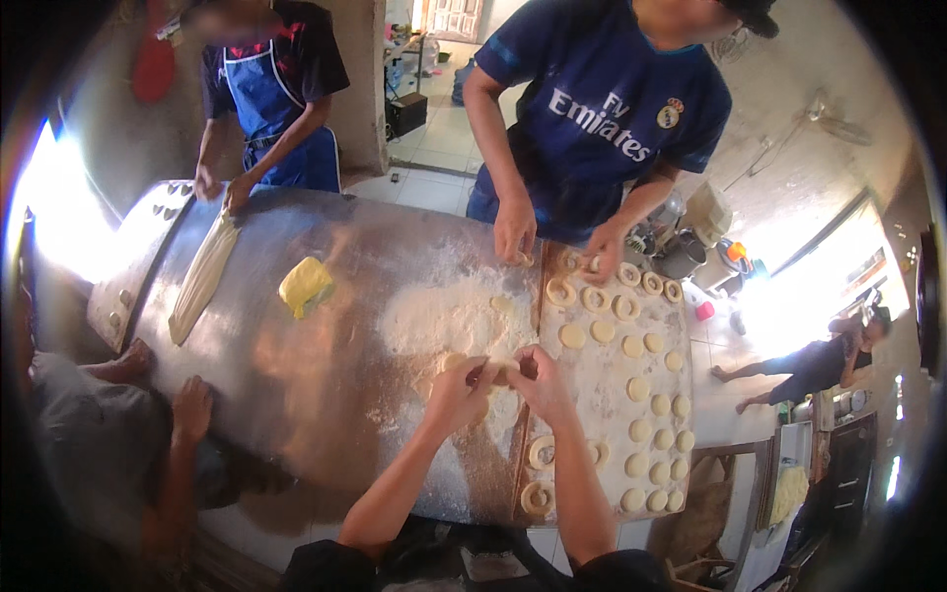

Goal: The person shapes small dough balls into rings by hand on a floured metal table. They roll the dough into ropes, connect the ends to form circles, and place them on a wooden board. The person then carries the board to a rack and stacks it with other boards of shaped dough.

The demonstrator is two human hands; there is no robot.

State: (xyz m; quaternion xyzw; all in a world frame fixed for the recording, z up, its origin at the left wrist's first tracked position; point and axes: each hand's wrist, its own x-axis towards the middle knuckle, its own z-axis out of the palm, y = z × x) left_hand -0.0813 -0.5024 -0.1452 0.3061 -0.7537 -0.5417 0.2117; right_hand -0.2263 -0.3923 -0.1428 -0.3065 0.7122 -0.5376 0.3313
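Observation:
My left hand (457, 398) and my right hand (545, 388) meet over the floured table. Between them is a small piece of pale dough (501, 369), pinched in the fingertips of both hands. Whether it has a hole is hard to make out. Beneath and beyond it spreads a patch of white flour (424, 318), with more dough pieces partly hidden by my left hand. Just right of my forearm's line begins a floured board (587, 382), bearing several dough rings (538, 496) and several flat dough rounds (640, 431).
Across the table, a person in a blue shirt (602, 109) handles dough rings. At far left, a person in a blue apron (261, 99) holds a long dough strip (202, 281). A yellow wrapped block (307, 287) lies mid-table. Another person's arm (182, 434) rests at the near left.

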